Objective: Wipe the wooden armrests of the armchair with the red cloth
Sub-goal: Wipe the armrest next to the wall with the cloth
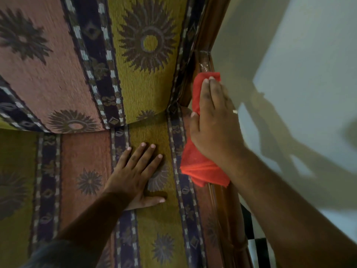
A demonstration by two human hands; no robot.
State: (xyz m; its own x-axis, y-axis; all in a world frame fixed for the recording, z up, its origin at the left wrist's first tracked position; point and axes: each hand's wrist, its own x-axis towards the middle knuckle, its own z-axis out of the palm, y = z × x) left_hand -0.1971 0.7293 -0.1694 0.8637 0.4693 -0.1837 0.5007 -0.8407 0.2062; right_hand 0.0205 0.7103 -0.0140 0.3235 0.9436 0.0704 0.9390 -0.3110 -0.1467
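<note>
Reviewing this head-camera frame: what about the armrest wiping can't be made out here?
- Wooden armrest under the red cloth: covered by cloth and right hand, so contact and cleanliness are unclear.
- Other armrest: outside the left frame edge.
- Armrest's front end: cut off by the bottom edge.
- Left hand palm on the seat cushion: its underside is hidden.
- Upholstery detail at upper left: motion-blurred.

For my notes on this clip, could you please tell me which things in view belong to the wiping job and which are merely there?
Job:
red cloth
brown wooden armrest
right hand

Merely there:
patterned seat cushion
left hand resting on it
pale wall
</note>
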